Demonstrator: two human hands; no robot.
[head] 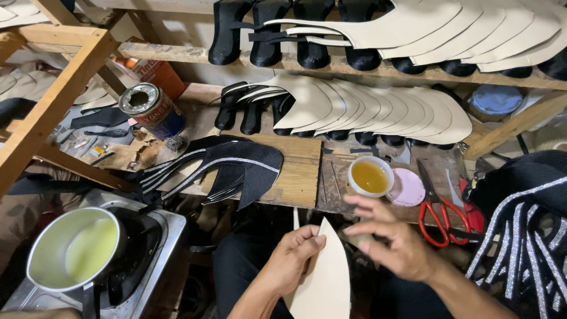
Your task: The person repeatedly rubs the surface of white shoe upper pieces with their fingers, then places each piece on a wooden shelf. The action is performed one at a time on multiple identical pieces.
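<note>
Two bare hands work low over the bench. The left hand point(293, 255) has its fingers curled closed around the edge of a cream insole piece point(326, 277), a flat pointed cut-out that it holds upright with its tip toward the cup of amber glue point(370, 176). The right hand point(393, 239) hovers just right of that tip, below the cup, its fingers spread loosely open and gripping nothing; it is somewhat blurred.

Just right of the cup lies a pink round lid point(407, 188), and beyond that a pair of red-handled scissors point(438, 210). To the cup's left, a black strappy shoe upper point(227, 167) with glittery trim lies on a wooden board point(298, 168). Behind the cup, a row of cream insoles point(378, 109) fans out over black shoe lasts. Far left of the cup, a metal pot point(75, 250) holding pale liquid sits on a stove point(162, 233), with an open tin can point(150, 108) above it.
</note>
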